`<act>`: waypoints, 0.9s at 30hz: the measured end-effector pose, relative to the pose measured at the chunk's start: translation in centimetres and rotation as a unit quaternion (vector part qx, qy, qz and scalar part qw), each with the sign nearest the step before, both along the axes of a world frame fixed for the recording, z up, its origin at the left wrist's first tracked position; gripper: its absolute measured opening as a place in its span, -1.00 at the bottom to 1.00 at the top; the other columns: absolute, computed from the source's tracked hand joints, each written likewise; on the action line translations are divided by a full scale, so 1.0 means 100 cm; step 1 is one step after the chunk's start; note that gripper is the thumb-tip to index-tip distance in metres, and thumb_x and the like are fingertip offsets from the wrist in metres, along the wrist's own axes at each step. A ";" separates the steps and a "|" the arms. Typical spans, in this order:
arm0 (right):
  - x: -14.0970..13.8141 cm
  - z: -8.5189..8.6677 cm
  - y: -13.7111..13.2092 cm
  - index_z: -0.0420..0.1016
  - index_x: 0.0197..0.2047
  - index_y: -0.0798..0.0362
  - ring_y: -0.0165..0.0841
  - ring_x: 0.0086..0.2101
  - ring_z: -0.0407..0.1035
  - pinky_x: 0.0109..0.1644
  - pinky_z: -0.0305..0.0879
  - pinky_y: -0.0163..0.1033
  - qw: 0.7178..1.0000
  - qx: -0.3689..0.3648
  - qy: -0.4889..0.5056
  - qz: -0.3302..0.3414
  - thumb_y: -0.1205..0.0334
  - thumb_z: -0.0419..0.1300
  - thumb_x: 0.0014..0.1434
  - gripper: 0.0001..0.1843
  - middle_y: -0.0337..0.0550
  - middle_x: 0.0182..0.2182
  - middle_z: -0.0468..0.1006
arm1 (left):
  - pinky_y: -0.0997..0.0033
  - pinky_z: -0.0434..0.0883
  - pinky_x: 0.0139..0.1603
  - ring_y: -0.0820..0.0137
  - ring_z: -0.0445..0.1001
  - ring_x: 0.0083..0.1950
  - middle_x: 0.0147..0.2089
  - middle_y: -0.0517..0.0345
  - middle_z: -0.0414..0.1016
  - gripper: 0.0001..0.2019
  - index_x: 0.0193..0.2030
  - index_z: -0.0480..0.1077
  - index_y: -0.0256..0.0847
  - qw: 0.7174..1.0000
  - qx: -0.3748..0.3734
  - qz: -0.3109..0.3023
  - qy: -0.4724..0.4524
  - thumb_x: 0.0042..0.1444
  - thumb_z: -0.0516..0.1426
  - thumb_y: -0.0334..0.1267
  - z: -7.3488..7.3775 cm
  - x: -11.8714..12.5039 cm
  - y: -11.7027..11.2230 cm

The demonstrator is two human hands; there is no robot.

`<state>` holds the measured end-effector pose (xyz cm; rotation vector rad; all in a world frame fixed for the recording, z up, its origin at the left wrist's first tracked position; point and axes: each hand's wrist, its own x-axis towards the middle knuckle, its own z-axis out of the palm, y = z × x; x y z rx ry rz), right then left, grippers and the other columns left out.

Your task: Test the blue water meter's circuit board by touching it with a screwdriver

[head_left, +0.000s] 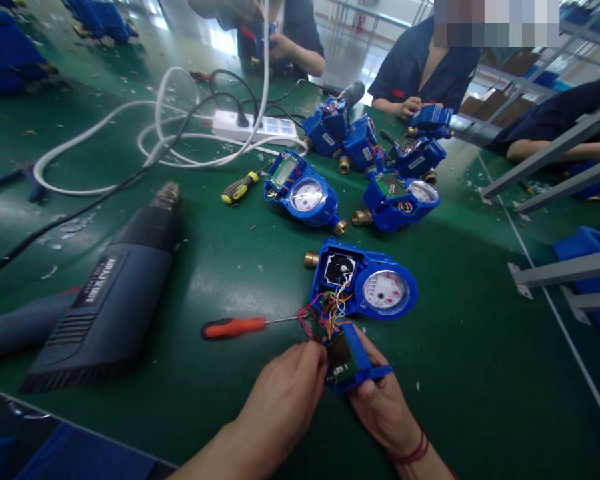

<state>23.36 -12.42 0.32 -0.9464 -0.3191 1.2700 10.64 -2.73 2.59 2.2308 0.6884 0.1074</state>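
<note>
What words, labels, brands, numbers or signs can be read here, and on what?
"AIPAI" (as best I can read; the characters after it are blurred): dark grey plastic heat gun.
Too small or blurred to read: markings on the round white dial of the open blue plastic meter;
white rectangular labels and dials on the blue plastic meters behind.

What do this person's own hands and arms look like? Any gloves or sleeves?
Neither the left hand nor the right hand wears a glove, and no sleeve shows on either arm as far as it is in view. Around the right wrist runs a thin red cord bracelet. I see nothing worn on the left wrist.
</note>
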 end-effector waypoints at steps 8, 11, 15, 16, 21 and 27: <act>0.001 0.001 -0.002 0.22 0.15 -0.06 -0.21 0.08 0.22 0.14 0.16 -0.18 0.997 0.004 -0.079 0.014 0.06 0.36 -0.08 -0.27 -0.10 0.11 0.33 | 0.19 0.36 -0.34 0.20 0.36 -0.31 -0.30 0.03 0.39 -0.77 -0.25 0.24 -0.22 0.991 0.070 -0.101 0.053 0.08 -0.14 -0.53 0.000 0.005 0.008; 0.001 0.003 -0.002 0.23 0.14 -0.09 -0.26 0.09 0.22 0.15 0.14 -0.25 0.995 0.005 -0.091 0.027 0.06 0.36 -0.08 -0.28 -0.14 0.09 0.36 | 0.27 0.30 -0.35 0.22 0.37 -0.35 -0.33 0.04 0.40 -0.83 -0.25 0.24 -0.23 0.994 0.010 -0.100 0.041 0.08 -0.11 -0.47 0.000 0.004 0.010; 0.002 0.011 0.002 0.24 0.13 -0.14 -0.29 0.12 0.17 0.14 0.15 -0.28 0.990 0.007 -0.132 0.052 0.04 0.35 -0.07 -0.31 -0.18 0.09 0.34 | 0.41 0.18 -0.41 0.35 0.32 -0.43 -0.43 0.15 0.36 -0.91 -0.35 0.21 -0.21 0.994 -0.107 -0.035 0.016 0.07 -0.08 -0.41 0.003 0.004 0.011; 0.002 0.013 0.003 0.25 0.12 -0.14 -0.28 0.12 0.16 0.14 0.15 -0.29 0.987 0.008 -0.151 0.057 0.02 0.34 -0.08 -0.32 -0.18 0.09 0.33 | 0.43 0.15 -0.42 0.39 0.29 -0.45 -0.45 0.19 0.34 -0.92 -0.39 0.20 -0.20 0.990 -0.138 -0.015 0.010 0.07 -0.07 -0.40 0.004 0.004 0.011; 0.006 0.021 0.004 0.29 0.08 -0.07 -0.18 0.06 0.18 0.13 0.14 -0.24 0.959 0.009 -0.270 0.086 -0.05 0.34 -0.12 -0.30 -0.13 0.01 0.26 | 0.51 0.12 -0.46 0.49 0.20 -0.50 -0.52 0.25 0.27 -0.80 -0.51 0.22 -0.23 0.953 -0.297 0.058 -0.018 0.09 -0.09 -0.29 0.004 0.010 0.011; 0.012 0.027 0.003 0.24 0.12 -0.09 -0.12 0.01 0.18 0.09 0.13 -0.14 0.903 0.010 -0.413 0.117 -0.13 0.27 -0.07 -0.30 -0.08 -0.01 0.30 | 0.57 0.01 -0.66 0.58 0.02 -0.66 -0.65 0.31 0.12 -0.74 -0.57 0.17 -0.24 0.871 -0.476 0.122 -0.002 0.01 -0.05 -0.12 0.005 0.023 0.011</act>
